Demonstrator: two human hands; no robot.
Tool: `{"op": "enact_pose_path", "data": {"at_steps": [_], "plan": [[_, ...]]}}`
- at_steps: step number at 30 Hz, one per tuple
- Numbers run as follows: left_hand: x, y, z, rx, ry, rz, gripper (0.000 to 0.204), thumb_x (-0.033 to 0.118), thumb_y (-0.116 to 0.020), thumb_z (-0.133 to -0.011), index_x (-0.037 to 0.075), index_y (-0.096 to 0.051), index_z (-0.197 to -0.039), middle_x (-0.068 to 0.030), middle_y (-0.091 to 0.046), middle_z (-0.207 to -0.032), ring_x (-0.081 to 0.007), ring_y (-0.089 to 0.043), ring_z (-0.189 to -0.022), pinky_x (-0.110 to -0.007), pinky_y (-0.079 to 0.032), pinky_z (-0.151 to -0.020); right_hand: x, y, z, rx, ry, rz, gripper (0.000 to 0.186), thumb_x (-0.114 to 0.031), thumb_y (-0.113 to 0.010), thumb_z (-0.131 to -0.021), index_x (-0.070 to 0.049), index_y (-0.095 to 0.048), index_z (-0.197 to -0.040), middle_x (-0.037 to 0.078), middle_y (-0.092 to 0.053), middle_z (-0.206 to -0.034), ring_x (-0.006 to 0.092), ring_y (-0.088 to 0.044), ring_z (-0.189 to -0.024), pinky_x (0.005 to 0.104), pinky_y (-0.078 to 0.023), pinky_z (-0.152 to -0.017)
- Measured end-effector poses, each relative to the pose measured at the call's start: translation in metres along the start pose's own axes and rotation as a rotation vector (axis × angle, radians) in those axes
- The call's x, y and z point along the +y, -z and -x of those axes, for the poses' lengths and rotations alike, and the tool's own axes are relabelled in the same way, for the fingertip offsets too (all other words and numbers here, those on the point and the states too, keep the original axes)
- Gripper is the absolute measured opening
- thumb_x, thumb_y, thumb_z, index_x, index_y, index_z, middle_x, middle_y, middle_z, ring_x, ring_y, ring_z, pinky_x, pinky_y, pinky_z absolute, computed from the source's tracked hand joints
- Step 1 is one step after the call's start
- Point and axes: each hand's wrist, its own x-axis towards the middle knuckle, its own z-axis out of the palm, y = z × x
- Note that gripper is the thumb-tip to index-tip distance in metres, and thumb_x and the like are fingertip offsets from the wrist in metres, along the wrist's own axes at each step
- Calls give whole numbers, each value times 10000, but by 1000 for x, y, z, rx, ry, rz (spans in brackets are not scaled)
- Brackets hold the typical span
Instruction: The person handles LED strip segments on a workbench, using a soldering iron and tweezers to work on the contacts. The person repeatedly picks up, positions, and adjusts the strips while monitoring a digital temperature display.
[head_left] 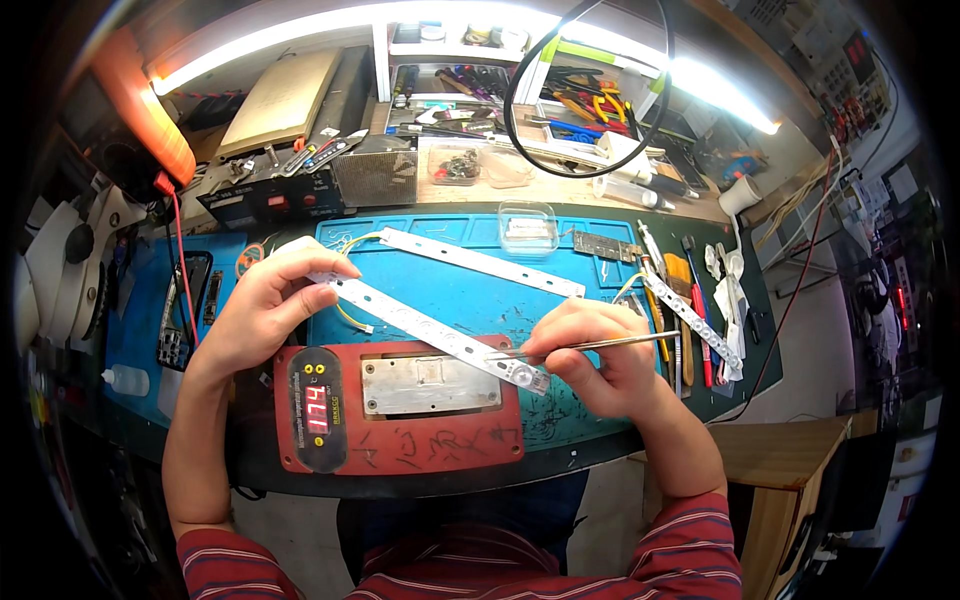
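A white LED strip (pixel 425 326) slants above the mat, its lower right end over the edge of a red heating plate (pixel 400 440). My left hand (pixel 285 300) pinches the strip's upper left end between thumb and fingers. In my right hand (pixel 595 355) is a pair of metal tweezers (pixel 625 342), their tips at the strip near its lower right end. A round clear lens (pixel 523 374) shows on that end. The heater's bare metal block (pixel 430 385) lies just below the strip, beside a lit red display (pixel 317 408).
Another white strip (pixel 480 261) lies on the blue mat (pixel 460 300) behind. A clear plastic box (pixel 527 228) stands at the back. To the right are a lensed strip (pixel 690 318), a brush (pixel 680 275) and pens. A small bottle (pixel 125 380) is at left.
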Motion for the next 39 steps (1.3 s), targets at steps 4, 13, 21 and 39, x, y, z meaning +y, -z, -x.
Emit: {"op": "enact_pose_path", "data": {"at_steps": [4,13,21,39], "plan": [[0,0,-1,6,-16,-22,237,86,-625,-1010,-14,-671,-1221,-50,-606,-1123,-118,-584,-1059,-257,-484,-912,-3,-1,1,-4,10,38,90,-93,-696,-946,-11,-695,-983,108,-710,-833,248,-701,-724,327,-543,-623],[-1,-7,-3,85,-25,121,318,47,-650,-989,-19,-629,-1299,-50,-605,-1157,-98,-587,-1075,-249,-493,-936,-5,-3,1,17,17,68,60,-63,-695,-931,-12,-698,-963,113,-711,-832,244,-704,-701,314,-543,-595],[-8,-9,-6,188,27,250,391,73,-674,-981,-29,-585,-1349,-49,-658,-1039,-94,-623,-972,-254,-515,-894,-8,-3,0,3,13,76,63,-53,-707,-911,-15,-703,-961,112,-709,-828,240,-701,-690,312,-542,-588],[-13,-17,-7,244,-4,300,404,255,-571,-1072,-2,-566,-1383,-23,-649,-1001,-83,-612,-908,-251,-519,-846,-7,-4,1,-9,41,107,63,-45,-704,-900,-13,-695,-953,118,-706,-813,249,-698,-670,315,-539,-563]]}}
